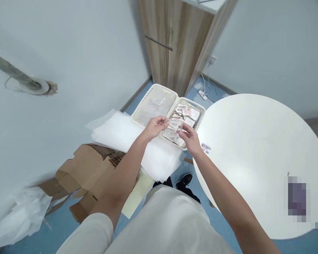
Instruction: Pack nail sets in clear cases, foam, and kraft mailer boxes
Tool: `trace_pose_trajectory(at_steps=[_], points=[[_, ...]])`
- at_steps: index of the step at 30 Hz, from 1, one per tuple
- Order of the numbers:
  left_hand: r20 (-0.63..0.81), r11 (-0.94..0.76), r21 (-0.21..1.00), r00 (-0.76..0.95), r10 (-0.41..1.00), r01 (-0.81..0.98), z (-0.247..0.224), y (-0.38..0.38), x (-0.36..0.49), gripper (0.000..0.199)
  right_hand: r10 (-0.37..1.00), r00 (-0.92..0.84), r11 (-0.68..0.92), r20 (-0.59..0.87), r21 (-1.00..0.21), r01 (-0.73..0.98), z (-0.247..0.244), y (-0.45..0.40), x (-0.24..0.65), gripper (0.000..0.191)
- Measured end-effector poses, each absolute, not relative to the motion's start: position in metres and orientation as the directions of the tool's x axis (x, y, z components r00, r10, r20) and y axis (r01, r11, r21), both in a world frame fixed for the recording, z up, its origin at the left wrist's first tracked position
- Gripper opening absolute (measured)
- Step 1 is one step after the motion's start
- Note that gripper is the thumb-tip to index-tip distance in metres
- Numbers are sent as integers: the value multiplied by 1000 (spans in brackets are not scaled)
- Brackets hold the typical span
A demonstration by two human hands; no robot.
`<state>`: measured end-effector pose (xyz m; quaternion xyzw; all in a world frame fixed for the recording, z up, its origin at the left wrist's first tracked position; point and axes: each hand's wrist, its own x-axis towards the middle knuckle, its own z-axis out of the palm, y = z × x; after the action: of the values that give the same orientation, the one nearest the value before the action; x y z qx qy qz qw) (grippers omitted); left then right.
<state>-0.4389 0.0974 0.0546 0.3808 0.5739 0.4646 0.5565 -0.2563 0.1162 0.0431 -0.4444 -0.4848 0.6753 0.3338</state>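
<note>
In the middle of the view, my left hand (pixel 157 127) pinches the left edge of a small clear plastic bag (pixel 174 124). The fingers of my right hand (pixel 188 137) close on its right side, so it is stretched between both hands. Directly beneath is a white basket (pixel 203 112) of printed cards and blister packs (pixel 191 113). Beside it on the left, another white basket (pixel 155 85) contains flat clear plastic pieces (pixel 155 102). Through the bag I see the cards below; whether anything is inside it is unclear.
A round white table (pixel 249 141) stands to the right, with a blister pack (pixel 206 148) at its edge. Translucent white sheets (pixel 122 130) lie in front of the baskets. Flattened cardboard boxes (pixel 84 169) are on the left, and a wooden cabinet (pixel 180 38) stands behind.
</note>
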Motion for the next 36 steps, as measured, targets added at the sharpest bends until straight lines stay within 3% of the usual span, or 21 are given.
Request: trace_pose_trajectory(at_steps=[5,12,17,22,26,29,36], points=[[-316,318,925,46,948,-206,80,83,-346,31,908,-304,-335,-288,-935,-116,63,68,-163,64],[-348,388,892,195,917,-233,87,31,-207,28,952,-107,-305,-287,-928,-217,73,-9,-39,47],[-301,332,937,230,926,-108,83,-4,-135,29,936,-62,-348,-346,-891,-293,73,-54,23,34],[-234,227,972,182,955,60,93,-13,-98,37,929,1,-343,-371,-860,-376,74,-84,58,34],[-197,155,977,352,915,145,98,-8,-79,37,930,64,-311,-362,-868,-386,71,-96,76,33],[-251,191,967,485,838,171,96,-4,-68,33,926,108,-296,-362,-873,-387,67,-98,86,32],[-343,207,936,610,714,285,90,-1,-67,32,924,235,-231,-301,-931,-282,73,-89,98,35]])
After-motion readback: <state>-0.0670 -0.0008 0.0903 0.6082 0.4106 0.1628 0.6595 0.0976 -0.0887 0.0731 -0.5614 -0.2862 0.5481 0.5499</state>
